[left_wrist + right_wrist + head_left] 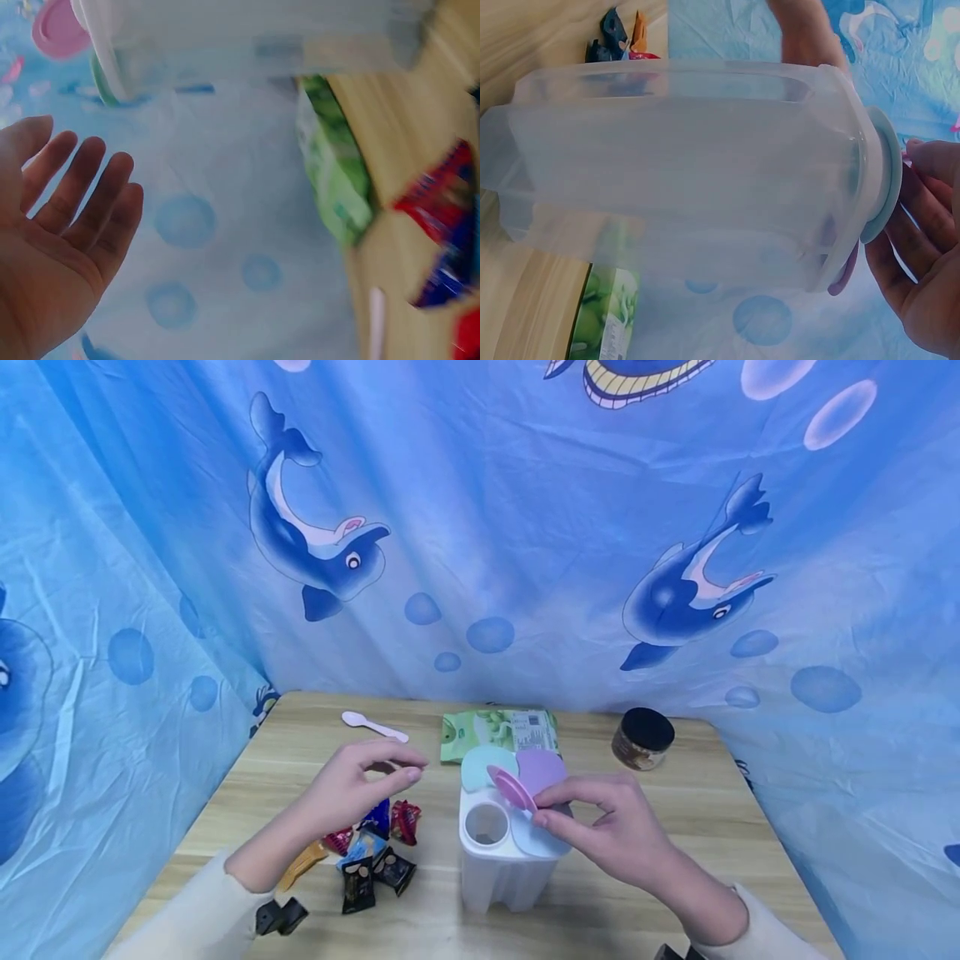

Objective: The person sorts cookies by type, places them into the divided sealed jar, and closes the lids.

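A tall translucent container [510, 883] with a white top stands upright on the table. Its top has a teal lid [487, 765], a purple lid [543, 770] and a pale blue lid [536, 837]; the fourth, round opening [486, 823] is uncovered. My right hand [618, 828] pinches a pink lid [512, 788] at its edge, holding it tilted beside that opening. My left hand [358, 783] hovers left of the container with relaxed fingers, holding nothing; in the left wrist view its palm [56, 262] shows. Below it lie several wrapped snacks, among them a black packet [358, 885] and a red one [406, 822].
A green packet [480, 727] lies behind the container. A pink-white spoon [375, 727] is at the back left, and a jar with a black lid [643, 739] stands at the back right. A blue dolphin-print curtain [510, 527] surrounds the table [697, 843].
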Demonstrator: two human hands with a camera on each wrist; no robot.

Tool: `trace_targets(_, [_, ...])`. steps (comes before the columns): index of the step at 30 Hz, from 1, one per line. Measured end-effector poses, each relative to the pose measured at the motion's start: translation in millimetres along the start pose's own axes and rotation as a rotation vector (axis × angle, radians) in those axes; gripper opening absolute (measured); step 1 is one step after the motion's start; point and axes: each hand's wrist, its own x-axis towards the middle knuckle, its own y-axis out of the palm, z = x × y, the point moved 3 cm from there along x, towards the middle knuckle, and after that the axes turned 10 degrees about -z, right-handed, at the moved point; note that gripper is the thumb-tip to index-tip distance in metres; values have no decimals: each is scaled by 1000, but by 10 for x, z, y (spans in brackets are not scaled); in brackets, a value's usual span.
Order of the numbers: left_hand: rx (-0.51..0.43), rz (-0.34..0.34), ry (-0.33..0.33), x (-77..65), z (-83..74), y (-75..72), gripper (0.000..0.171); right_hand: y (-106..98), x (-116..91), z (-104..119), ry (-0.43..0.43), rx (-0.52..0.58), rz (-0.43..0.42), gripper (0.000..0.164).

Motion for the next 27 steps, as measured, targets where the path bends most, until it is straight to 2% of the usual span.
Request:
trace_targets(4, [46, -31, -74, -201, 299, -146, 21, 4, 15, 5, -21, -1, -15, 21])
trace_targets(9, [128, 0, -174, -439, 642, -297, 30, 7, 15, 10, -21, -1, -17, 22])
trace_targets(12, [170, 7, -252, -545, 836, -360, 35, 6, 6, 15, -18, 1, -17, 21])
trace_targets(16, [202, 14, -316, -631, 1087, -408, 40, -3, 2, 17, -15, 4, -18, 21])
trace_targets(22, [182, 110, -350, -745, 1406, -401, 50, -2, -27, 0, 44, -1, -18, 18])
trace_targets(27, [132, 174, -369, -789, 1556, -362, 55, -2, -37, -12, 71, 5, -22, 16])
